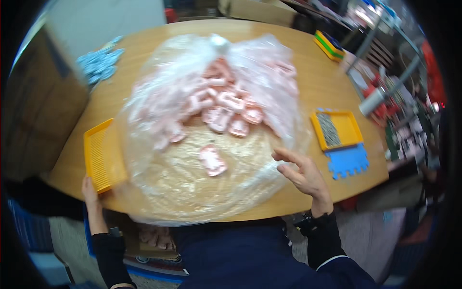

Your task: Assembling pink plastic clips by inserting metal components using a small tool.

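Note:
My left hand is at the near left corner of a shallow yellow tray with a grid-like floor. Its fingers close on the tray's edge, though blur softens them. Over the bag's right side, my right hand hovers with thumb and fingers apart and nothing between them. A large clear plastic bag lies spread across the table. On its near part rests a single pink moulded plastic piece. Farther back, a heap of similar pink pieces spills from the bag's folds.
A yellow tray of small grey metal parts sits at right, by a blue foam mat. Blue cloth lies back left, near a large cardboard box. A striped block and a metal stand are at right.

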### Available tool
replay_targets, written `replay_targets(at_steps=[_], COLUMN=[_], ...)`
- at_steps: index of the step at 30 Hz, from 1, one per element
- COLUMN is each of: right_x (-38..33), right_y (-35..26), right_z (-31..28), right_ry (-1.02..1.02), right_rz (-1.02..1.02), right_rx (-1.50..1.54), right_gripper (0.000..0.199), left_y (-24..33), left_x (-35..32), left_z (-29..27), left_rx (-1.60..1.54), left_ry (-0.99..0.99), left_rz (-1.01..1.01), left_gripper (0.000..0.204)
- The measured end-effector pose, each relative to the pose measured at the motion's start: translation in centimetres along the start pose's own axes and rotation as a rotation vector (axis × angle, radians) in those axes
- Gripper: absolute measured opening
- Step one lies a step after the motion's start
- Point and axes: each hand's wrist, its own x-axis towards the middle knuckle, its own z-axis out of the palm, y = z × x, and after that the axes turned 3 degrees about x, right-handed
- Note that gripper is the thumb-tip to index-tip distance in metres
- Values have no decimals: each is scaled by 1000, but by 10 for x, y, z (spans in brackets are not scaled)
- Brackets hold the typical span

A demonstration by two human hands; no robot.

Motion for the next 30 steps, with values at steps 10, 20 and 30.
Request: replay_targets(at_steps=[10,20,30], right_x=[-25,27,61], right_y=[62,21,29], right_z=[-43,14,63], right_ry=[329,184,-235], right_rz=[35,-322,-327], right_rx=[-313,-278,-420], right_gripper=[36,19,27], left_y=[31,176,128], left_x=[68,-201,-205], left_z=[68,273,320], left_rx=[534,627,811], left_ry=[3,-608,-602], left_rz=[237,893,813], left_gripper=[37,49,97])
